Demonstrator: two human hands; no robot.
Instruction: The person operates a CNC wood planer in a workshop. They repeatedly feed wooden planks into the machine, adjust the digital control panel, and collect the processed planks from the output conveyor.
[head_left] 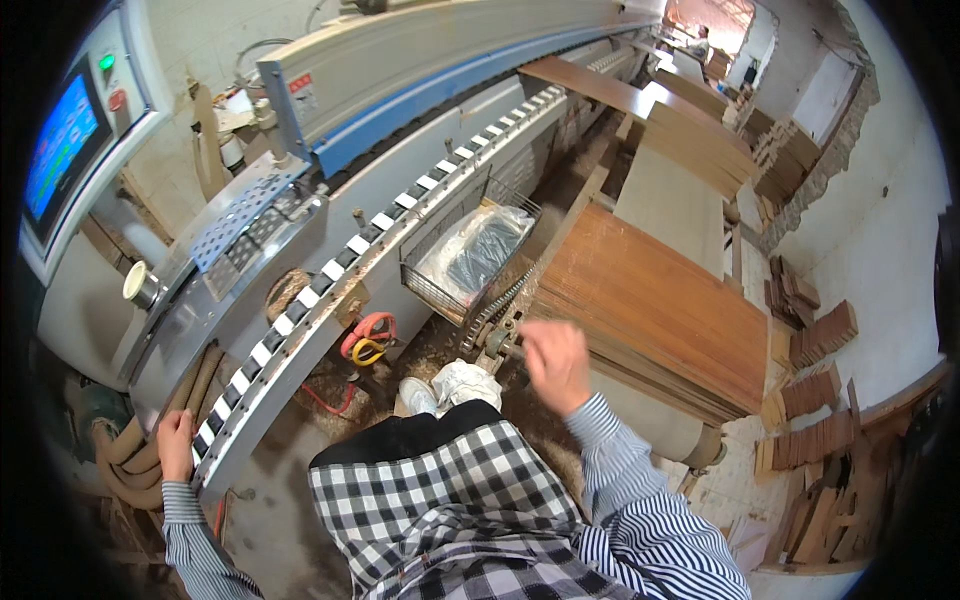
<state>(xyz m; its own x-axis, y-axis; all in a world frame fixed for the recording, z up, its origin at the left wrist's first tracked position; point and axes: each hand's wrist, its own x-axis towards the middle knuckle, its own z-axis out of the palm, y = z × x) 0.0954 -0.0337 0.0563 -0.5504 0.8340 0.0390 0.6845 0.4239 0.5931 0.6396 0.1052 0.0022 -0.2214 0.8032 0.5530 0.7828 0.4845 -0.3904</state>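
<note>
My left hand [175, 445] is at the near end of a long roller rail [352, 262] with black and white rollers, its fingers curled against the rail's edge. Beyond the rail runs a long grey and blue machine [420, 110]. Loosely curled, with nothing visible in it, my right hand [557, 365] hangs in front of the near edge of a stack of brown wooden boards [655, 290]. Part of that stack's edge is hidden behind the hand.
A control panel with a lit blue screen [62, 145] stands at the left. A wire basket [430, 285] with plastic-wrapped contents is fixed below the rail, near an orange coiled hose [370, 332]. Small wood pieces [822, 335] are piled along the right wall. Farther off is a person [702, 42].
</note>
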